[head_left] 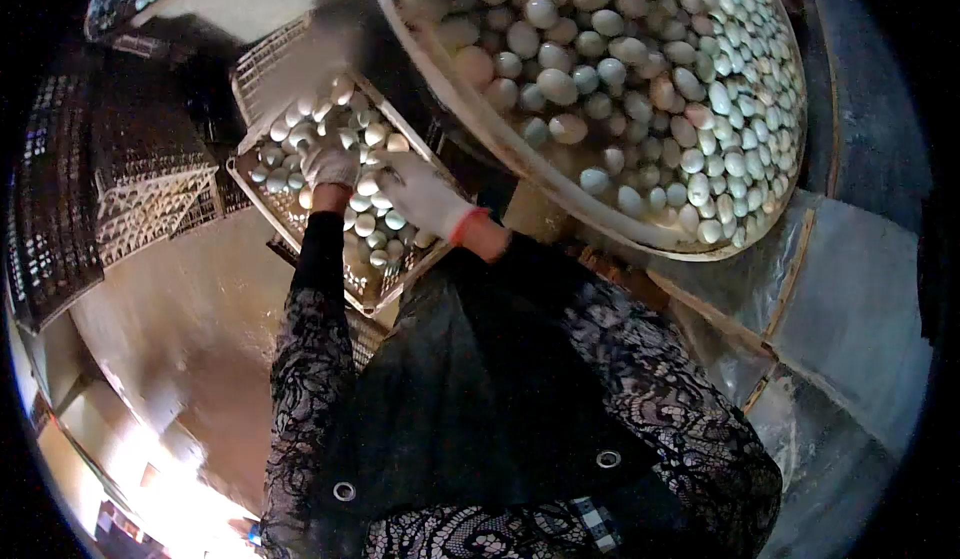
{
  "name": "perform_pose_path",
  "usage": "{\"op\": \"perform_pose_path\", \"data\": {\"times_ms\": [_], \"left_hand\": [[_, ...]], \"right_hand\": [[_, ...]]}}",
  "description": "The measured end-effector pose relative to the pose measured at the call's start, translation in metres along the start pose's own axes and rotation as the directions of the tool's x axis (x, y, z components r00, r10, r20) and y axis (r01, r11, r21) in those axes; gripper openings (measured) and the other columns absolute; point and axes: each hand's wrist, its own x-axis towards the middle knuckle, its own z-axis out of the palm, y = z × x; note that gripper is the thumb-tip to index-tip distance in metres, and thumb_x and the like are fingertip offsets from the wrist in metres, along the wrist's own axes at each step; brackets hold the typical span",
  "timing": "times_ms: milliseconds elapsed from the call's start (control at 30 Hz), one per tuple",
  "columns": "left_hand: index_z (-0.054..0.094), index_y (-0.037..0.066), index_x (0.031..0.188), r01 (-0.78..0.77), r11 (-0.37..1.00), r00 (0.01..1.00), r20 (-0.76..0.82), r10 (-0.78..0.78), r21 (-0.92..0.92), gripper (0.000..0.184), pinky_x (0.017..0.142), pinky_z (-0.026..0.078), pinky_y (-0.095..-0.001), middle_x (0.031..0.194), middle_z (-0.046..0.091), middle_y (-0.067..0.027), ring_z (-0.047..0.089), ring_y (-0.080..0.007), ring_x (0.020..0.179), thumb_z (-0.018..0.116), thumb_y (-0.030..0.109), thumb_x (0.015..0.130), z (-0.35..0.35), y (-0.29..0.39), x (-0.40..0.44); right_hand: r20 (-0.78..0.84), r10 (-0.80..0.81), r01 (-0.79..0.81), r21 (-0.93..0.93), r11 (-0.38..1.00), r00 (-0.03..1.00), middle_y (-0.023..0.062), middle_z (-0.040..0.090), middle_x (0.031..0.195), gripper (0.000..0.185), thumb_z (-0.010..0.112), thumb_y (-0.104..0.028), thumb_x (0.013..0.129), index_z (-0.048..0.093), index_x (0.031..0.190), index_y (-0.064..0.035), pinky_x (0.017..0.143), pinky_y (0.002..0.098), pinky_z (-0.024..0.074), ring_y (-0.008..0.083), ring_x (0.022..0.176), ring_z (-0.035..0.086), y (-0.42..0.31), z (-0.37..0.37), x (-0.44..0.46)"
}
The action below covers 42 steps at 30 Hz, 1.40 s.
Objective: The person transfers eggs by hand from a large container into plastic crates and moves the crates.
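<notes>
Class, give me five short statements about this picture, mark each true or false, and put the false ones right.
1. The left hand and right hand wear gloves. True.
2. The tub holds eggs. True.
3. Both hands are over the tub. False: they are over the crate, which also holds eggs.
4. The right glove has a red cuff. True.
5. The tub stands at the picture's lower left. False: it is at the upper right.
</notes>
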Motion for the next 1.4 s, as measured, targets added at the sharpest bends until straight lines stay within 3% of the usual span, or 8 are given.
{"op": "perform_pose_path", "data": {"times_ms": [133, 433, 600, 700, 800, 900, 1067, 1400], "left_hand": [[0.062, 0.005, 0.111, -0.605, 0.707, 0.667, -0.718, 0.199, -0.366, 0.031, 0.083, 0.051, -0.0372, 0.108, 0.060, -0.0163, 0.060, -0.0311, 0.102, 0.064, 0.004, 0.080, -0.079, 0.062, -0.062], [0.038, 0.008, 0.135, -0.863, 0.422, 0.411, 0.098, 0.906, -0.278, 0.094, 0.086, 0.049, -0.0438, 0.112, 0.056, -0.0237, 0.057, -0.0398, 0.100, 0.083, 0.028, 0.055, -0.143, 0.236, -0.051], [0.028, 0.005, 0.139, -0.942, 0.337, 0.336, -0.095, 0.937, -0.011, 0.111, 0.091, 0.047, -0.0443, 0.114, 0.054, -0.0270, 0.056, -0.0393, 0.102, 0.087, 0.035, 0.050, -0.066, 0.242, -0.030], [0.027, 0.004, 0.139, -0.888, 0.440, 0.413, -0.190, 0.891, 0.134, 0.113, 0.094, 0.046, -0.0438, 0.115, 0.055, -0.0249, 0.052, -0.0396, 0.110, 0.087, 0.041, 0.050, -0.043, 0.242, -0.018], [0.039, 0.003, 0.135, -0.649, 0.600, 0.614, 0.143, 0.776, -0.467, 0.064, 0.097, 0.036, -0.0531, 0.133, 0.045, -0.0155, 0.037, -0.0340, 0.123, 0.061, 0.034, 0.083, -0.077, 0.245, -0.035], [0.040, 0.003, 0.132, -0.904, 0.382, 0.406, -0.104, 0.908, -0.194, 0.059, 0.095, 0.038, -0.0521, 0.129, 0.048, -0.0178, 0.043, -0.0353, 0.118, 0.059, 0.033, 0.085, -0.044, 0.242, -0.018], [0.029, 0.005, 0.139, -0.522, 0.681, 0.792, 0.004, 0.610, -0.513, 0.105, 0.097, 0.044, -0.0427, 0.128, 0.040, -0.0295, 0.050, -0.0396, 0.114, 0.082, 0.047, 0.059, -0.109, 0.264, -0.088], [0.042, 0.020, 0.136, -0.423, 0.635, 0.875, -0.111, 0.471, -0.646, 0.064, 0.093, 0.045, -0.0423, 0.127, 0.043, -0.0204, 0.053, -0.0388, 0.110, 0.061, 0.044, 0.080, -0.110, 0.272, -0.098]], "right_hand": [[-0.267, 0.128, 0.048, 0.567, 0.822, 0.955, 0.0091, 0.062, 0.111, 0.026, 0.050, -0.014, 0.093, 0.057, 0.116, -0.0035, 0.085, 0.0272, 0.0459, 0.0145, 0.100, 0.057, -0.035, -0.116, -0.137], [-0.463, 0.447, -0.103, 0.598, 0.795, 0.765, 0.0141, 0.053, 0.129, 0.039, 0.048, -0.026, 0.096, 0.050, 0.130, -0.0069, 0.102, 0.0352, 0.0373, 0.0263, 0.120, 0.049, 0.120, -0.176, -0.213], [-0.499, 0.013, 0.001, 0.028, 1.000, 0.867, 0.0121, 0.033, 0.146, 0.046, 0.041, -0.025, 0.099, 0.036, 0.141, -0.0050, 0.111, 0.0332, 0.0231, 0.0255, 0.133, 0.033, 0.171, -0.144, -0.155], [-0.547, 0.163, 0.159, 0.493, 0.855, 0.821, 0.0103, 0.039, 0.142, 0.046, 0.041, -0.030, 0.099, 0.042, 0.138, -0.0063, 0.110, 0.0331, 0.0281, 0.0234, 0.129, 0.038, 0.171, -0.134, -0.133], [-0.396, 0.463, 0.152, 0.865, 0.478, 0.793, 0.0077, 0.050, 0.132, 0.047, 0.044, -0.038, 0.096, 0.049, 0.133, -0.0085, 0.102, 0.0319, 0.0368, 0.0201, 0.119, 0.047, 0.120, -0.155, -0.132], [-0.048, 0.670, 0.090, 0.996, -0.028, 0.740, 0.0046, 0.061, 0.120, 0.051, 0.049, -0.048, 0.093, 0.055, 0.128, -0.0111, 0.091, 0.0299, 0.0465, 0.0162, 0.106, 0.057, 0.070, -0.185, -0.133], [-0.004, 0.505, 0.038, 0.998, -0.057, 0.863, 0.0066, 0.046, 0.137, 0.059, 0.047, -0.046, 0.094, 0.038, 0.141, -0.0114, 0.102, 0.0357, 0.0376, 0.0230, 0.121, 0.045, 0.130, -0.170, -0.122], [-0.099, 0.546, 0.172, 0.982, -0.083, 0.832, 0.0069, 0.049, 0.134, 0.055, 0.048, -0.048, 0.093, 0.046, 0.135, -0.0125, 0.101, 0.0373, 0.0398, 0.0238, 0.118, 0.048, 0.124, -0.157, -0.106]]}}
